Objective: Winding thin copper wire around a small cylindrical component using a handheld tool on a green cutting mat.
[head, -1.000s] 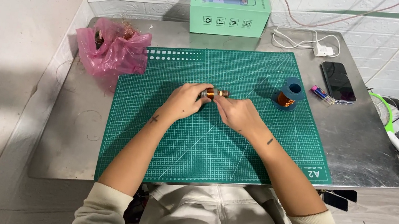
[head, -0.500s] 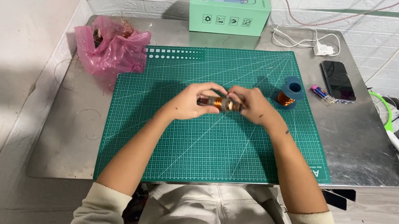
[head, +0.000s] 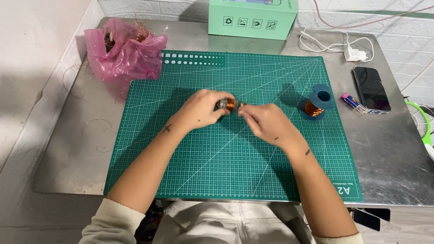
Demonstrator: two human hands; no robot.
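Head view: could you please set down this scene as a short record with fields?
Surface: green gridded cutting mat on a grey metal table
Left hand: grips a small round metal and copper part
Right hand: fingertips at the same part
Right of the hands: blue spool of copper wire, upright on the mat
Far left: crumpled pink plastic bag
Far edge: mint green box with a phone on top
Right side: black phone, lying flat, white charger cable
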